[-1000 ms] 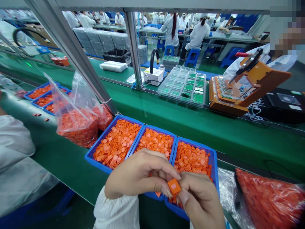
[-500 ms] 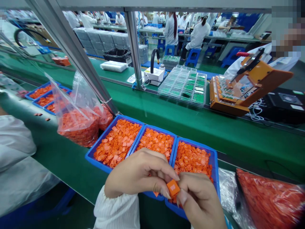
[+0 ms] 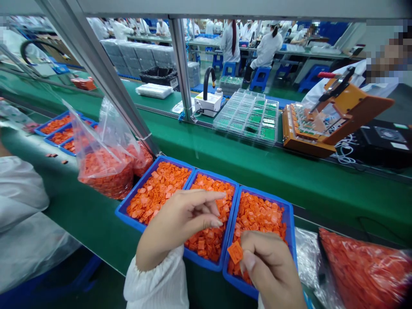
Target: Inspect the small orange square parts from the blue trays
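Observation:
My right hand (image 3: 272, 266) pinches a small square orange plastic piece (image 3: 235, 252) between thumb and forefinger, above the right blue tray (image 3: 292, 236). The piece is tilted, with a recessed face and raised edges toward me. My left hand (image 3: 182, 221) hovers over the middle blue tray (image 3: 210, 263), thumb and forefinger apart, nothing visible between them; its other fingers are curled and partly hidden. To the left, another blue tray (image 3: 130, 219) is joined in the same row. All three trays hold many loose orange pieces.
A clear bag of orange pieces (image 3: 106, 171) stands left of the trays, beside a metal post (image 3: 106, 77). Another filled bag (image 3: 363, 262) lies at right. Behind are clear compartment trays (image 3: 246, 113) and an orange clamp fixture (image 3: 334, 116). A co-worker's sleeve (image 3: 22, 184) is at left.
My left hand has let go of the orange piece and moved up and left, its fingers spreading. The piece stays in my right hand and now shows a different face.

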`<state>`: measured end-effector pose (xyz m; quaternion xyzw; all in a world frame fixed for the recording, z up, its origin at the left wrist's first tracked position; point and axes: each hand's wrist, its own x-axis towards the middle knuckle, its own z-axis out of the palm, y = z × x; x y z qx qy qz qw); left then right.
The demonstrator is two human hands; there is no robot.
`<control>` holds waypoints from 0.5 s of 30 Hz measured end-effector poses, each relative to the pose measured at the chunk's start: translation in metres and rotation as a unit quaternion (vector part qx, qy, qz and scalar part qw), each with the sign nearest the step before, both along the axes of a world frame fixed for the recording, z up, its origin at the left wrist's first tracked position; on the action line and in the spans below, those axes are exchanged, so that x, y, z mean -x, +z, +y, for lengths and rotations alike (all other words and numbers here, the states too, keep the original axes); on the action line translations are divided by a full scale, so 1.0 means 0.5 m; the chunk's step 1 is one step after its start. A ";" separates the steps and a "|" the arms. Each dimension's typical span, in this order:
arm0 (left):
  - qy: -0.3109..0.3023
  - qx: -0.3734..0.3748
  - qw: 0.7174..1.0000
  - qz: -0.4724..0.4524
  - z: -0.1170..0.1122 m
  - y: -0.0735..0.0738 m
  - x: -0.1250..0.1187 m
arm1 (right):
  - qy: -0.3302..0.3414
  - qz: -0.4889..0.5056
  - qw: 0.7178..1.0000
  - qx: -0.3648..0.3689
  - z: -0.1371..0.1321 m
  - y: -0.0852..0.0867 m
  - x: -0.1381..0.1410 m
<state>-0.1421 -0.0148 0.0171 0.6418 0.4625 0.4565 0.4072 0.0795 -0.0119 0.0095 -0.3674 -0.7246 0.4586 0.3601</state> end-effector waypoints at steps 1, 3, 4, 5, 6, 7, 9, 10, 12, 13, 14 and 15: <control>0.005 -0.031 0.999 0.019 -0.002 0.002 0.001 | -0.003 0.013 1.000 0.015 -0.002 -0.005 -0.003; -0.024 -0.103 0.994 0.039 -0.005 0.010 0.000 | 0.000 0.029 0.999 0.043 -0.005 -0.015 -0.010; -0.053 -0.128 0.990 0.036 -0.007 0.016 -0.002 | 0.001 0.031 0.998 0.054 -0.006 -0.019 -0.013; -0.083 -0.140 0.986 0.030 -0.009 0.021 -0.006 | 0.001 0.031 0.998 0.062 -0.008 -0.022 -0.015; -0.107 -0.141 0.984 0.024 -0.011 0.026 -0.010 | -0.003 0.028 0.997 0.067 -0.010 -0.024 -0.017; -0.124 -0.136 0.983 0.019 -0.012 0.029 -0.014 | 0.000 0.023 0.997 0.068 -0.012 -0.026 -0.018; -0.141 -0.124 0.982 0.015 -0.013 0.033 -0.020 | 0.017 0.011 0.997 0.075 -0.016 -0.029 -0.020; -0.145 -0.122 0.982 0.013 -0.013 0.034 -0.022 | 0.027 0.007 0.996 0.083 -0.019 -0.031 -0.020; -0.141 -0.126 0.982 0.012 -0.011 0.034 -0.024 | 0.036 0.007 0.995 0.095 -0.022 -0.032 -0.019; -0.135 -0.129 0.982 0.014 -0.010 0.034 -0.023 | 0.030 0.009 0.995 0.094 -0.023 -0.031 -0.017; -0.124 -0.133 0.983 0.018 -0.010 0.034 -0.023 | 0.019 0.012 0.996 0.088 -0.024 -0.029 -0.014; -0.110 -0.134 0.985 0.022 -0.009 0.033 -0.023 | 0.009 0.015 0.997 0.075 -0.023 -0.026 -0.011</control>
